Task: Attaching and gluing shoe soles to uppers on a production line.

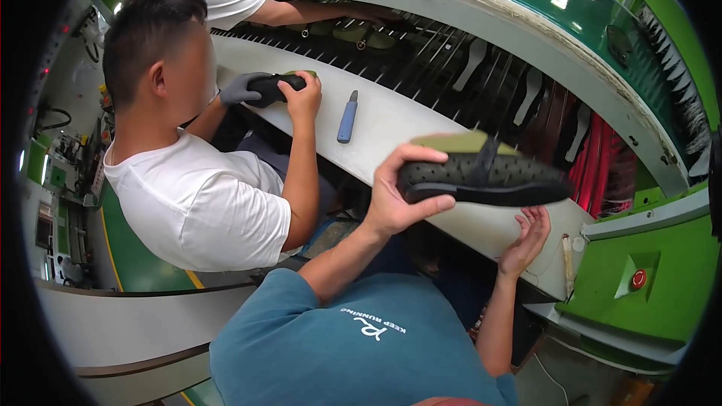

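My left hand (391,197) is closed around one end of a black shoe (459,179), fingers over the top and thumb along the sole. The shoe is held up above the white bench, lying nearly level with its other end toward the right. Its upper has a small dotted pattern and a dark strap, and an olive-green part (451,143) shows along the top. My right hand (526,242) is just below the shoe's far end, with bent fingers apart and nothing in it. A gap shows between it and the sole.
A blue-handled knife (347,117) lies on the white bench (331,79). At left, a seated person in a white shirt holds a dark shoe (269,90); another person reaches into the rack (421,53). A green curved conveyor (519,0) runs above. A red button (638,279) sits on the green machine.
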### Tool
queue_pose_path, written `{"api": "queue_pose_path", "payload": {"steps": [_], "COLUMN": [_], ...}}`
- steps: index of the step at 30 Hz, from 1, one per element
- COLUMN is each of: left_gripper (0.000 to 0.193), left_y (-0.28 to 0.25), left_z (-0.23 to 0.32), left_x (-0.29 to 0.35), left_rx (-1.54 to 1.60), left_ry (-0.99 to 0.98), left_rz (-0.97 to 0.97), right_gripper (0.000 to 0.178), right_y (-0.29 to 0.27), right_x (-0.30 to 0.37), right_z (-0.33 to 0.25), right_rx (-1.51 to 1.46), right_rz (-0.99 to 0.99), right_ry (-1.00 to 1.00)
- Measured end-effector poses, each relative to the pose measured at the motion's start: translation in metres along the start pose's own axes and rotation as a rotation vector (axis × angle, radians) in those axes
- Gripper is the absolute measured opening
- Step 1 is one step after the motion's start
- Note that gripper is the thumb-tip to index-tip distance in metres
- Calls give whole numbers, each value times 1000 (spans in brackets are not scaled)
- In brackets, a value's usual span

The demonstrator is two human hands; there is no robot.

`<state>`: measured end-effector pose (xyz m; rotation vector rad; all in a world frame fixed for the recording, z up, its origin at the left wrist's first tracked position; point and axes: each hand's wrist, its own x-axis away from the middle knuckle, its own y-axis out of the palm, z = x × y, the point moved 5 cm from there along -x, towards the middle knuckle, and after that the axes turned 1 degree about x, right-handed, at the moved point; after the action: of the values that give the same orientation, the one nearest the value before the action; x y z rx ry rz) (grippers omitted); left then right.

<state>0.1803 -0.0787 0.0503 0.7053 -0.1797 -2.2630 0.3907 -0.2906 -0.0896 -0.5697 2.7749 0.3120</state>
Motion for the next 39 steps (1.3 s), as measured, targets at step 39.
{"api": "queue_pose_path", "payload": {"steps": [39], "left_gripper": [8], "left_y": [107], "left_z": [-26], "left_x": [-170], "left_rx": [-470], "left_ry": [475], "left_rz": [-427], "right_gripper": [27], "right_y": [16], "right_x": [1], "right_z": [4], "right_rx": [143], "right_rz": [-10], "right_ry": [190]}}
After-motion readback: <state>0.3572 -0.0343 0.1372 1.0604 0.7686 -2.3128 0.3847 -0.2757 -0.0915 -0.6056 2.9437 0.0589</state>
